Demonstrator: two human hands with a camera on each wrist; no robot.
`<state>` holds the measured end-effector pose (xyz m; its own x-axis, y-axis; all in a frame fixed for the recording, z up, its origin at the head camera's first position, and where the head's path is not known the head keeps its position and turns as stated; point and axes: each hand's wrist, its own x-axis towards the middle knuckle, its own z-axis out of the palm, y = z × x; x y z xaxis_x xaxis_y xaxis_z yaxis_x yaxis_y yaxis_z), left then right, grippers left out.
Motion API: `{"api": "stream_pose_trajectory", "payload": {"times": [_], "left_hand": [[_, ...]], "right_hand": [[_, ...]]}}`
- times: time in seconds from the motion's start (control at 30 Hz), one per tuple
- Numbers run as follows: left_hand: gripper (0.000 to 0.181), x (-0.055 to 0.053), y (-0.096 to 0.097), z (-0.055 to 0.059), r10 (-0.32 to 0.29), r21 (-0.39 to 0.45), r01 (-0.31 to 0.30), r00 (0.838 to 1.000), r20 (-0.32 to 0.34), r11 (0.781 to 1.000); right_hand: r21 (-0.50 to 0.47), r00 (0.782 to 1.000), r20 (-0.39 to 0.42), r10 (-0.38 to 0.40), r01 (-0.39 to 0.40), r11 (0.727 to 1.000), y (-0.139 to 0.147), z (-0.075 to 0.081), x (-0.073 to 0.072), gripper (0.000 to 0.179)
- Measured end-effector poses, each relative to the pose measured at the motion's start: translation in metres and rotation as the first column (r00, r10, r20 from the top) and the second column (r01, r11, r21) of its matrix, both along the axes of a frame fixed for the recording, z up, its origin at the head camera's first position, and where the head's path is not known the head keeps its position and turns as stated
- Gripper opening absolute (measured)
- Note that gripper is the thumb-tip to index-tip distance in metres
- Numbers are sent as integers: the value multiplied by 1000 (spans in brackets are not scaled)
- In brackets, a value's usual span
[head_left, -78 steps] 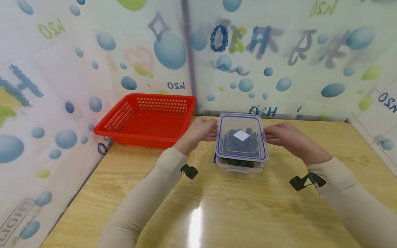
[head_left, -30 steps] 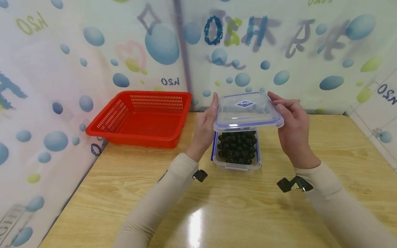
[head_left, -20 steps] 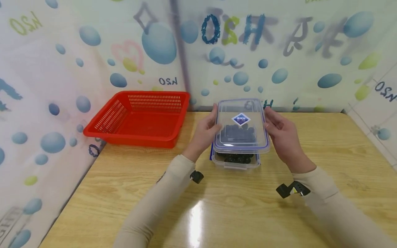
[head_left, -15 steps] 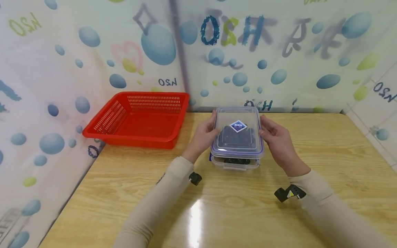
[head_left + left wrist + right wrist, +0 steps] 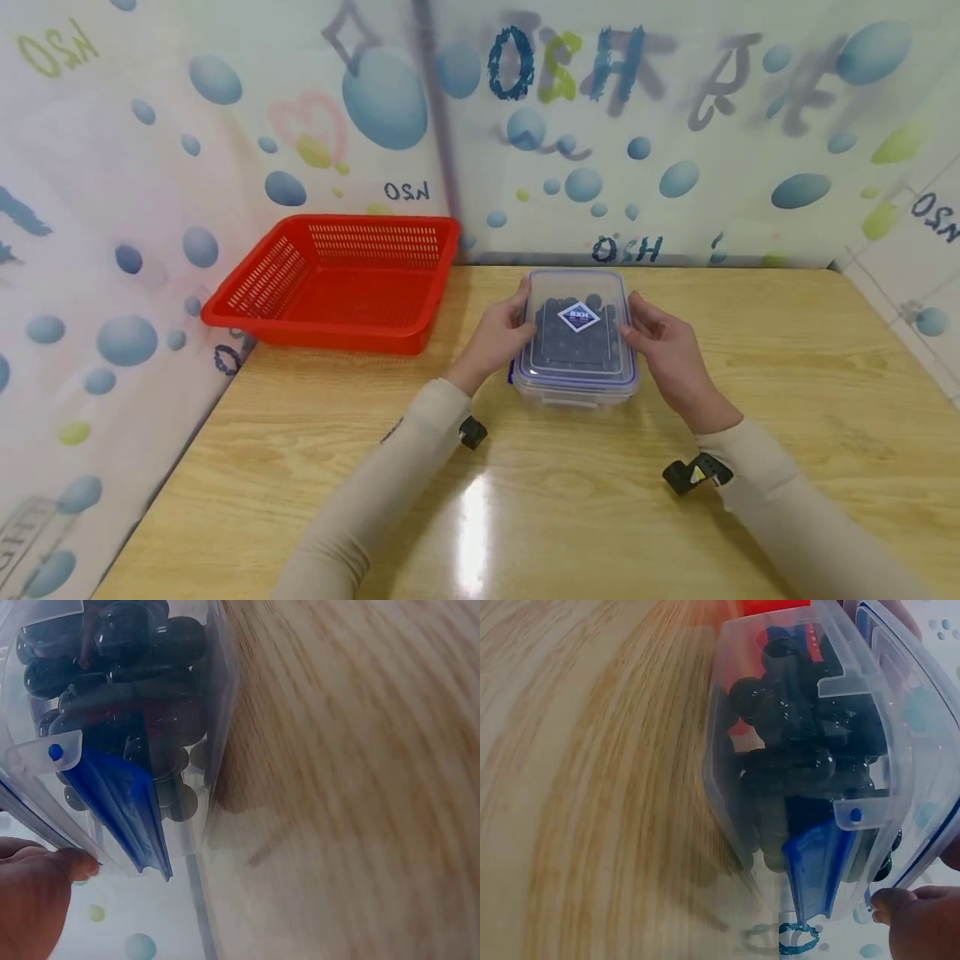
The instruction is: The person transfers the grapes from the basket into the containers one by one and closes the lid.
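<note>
A clear plastic food container (image 5: 573, 399) full of glossy dark balls (image 5: 795, 761) stands on the table. Over it lies its clear lid (image 5: 577, 346), with a blue seal and a diamond label. A gap between lid and rim shows in the right wrist view. At the lid's left edge my left hand (image 5: 495, 337) holds on with the thumb on top. My right hand (image 5: 669, 354) grips the opposite edge between thumb and fingers. A blue side latch (image 5: 120, 802) hangs loose in the left wrist view, as does another blue latch (image 5: 821, 870) in the right wrist view.
To the left on the wooden table (image 5: 570, 500), a red plastic basket (image 5: 337, 337) with slotted sides stands near the wall. A patterned sheet (image 5: 675, 108) covers the wall behind. The table's back edge runs just beyond the container.
The lid, tilted up above the container a second ago, has come down over it. Both hands have lowered with it, and the balls are now seen through the lid.
</note>
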<state>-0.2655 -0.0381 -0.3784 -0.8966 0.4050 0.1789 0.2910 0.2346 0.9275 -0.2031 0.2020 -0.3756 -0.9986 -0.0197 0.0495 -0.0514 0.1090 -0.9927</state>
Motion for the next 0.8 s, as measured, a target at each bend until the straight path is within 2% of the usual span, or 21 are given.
{"api": "stream_pose_trajectory", "payload": {"times": [0.13, 0.33, 0.5, 0.63, 0.8], "left_hand": [[71, 0, 0, 0, 0, -55, 0, 1000, -2, 998], [69, 0, 0, 1, 8, -120, -10, 1000, -19, 993], [68, 0, 0, 1, -7, -150, 3, 1000, -28, 989], [66, -1, 0, 2, -25, -170, 21, 999, -25, 985], [63, -1, -1, 3, -32, -267, 27, 999, -17, 963]], "right_hand": [[34, 1000, 6, 2, -3, 999, -2, -1, 0, 59], [154, 999, 46, 17, -24, 988, -2, -1, -1, 57], [159, 996, 87, 30, -43, 986, -1, -3, -1, 57], [153, 996, 84, 34, -47, 987, -1, -6, -1, 58], [201, 996, 91, 18, -36, 979, 0, -9, -1, 56]]}}
